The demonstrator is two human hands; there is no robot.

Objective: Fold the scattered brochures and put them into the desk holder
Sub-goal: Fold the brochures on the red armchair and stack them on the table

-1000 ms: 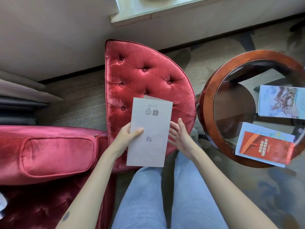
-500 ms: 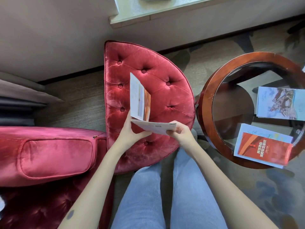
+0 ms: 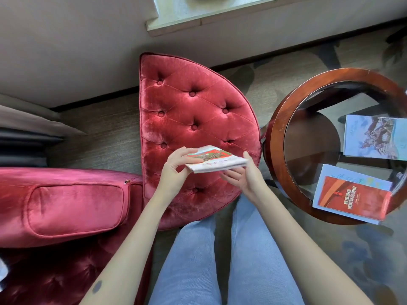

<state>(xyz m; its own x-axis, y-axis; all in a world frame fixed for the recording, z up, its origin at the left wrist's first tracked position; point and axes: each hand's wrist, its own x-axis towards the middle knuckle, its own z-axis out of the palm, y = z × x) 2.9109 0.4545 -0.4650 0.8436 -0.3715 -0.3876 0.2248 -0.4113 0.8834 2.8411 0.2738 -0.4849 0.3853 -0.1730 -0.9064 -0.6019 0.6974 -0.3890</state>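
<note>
Both hands, left hand [image 3: 176,167] and right hand [image 3: 243,175], are pinching one folded brochure [image 3: 214,159] at frame centre, while two brochures [image 3: 352,194] are lying unfolded on the tabletop [image 3: 277,128] at right; no holder is showing.

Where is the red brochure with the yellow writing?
In the head view, the red brochure lies at the right on the round glass table, on top of a pale blue leaflet.
</note>
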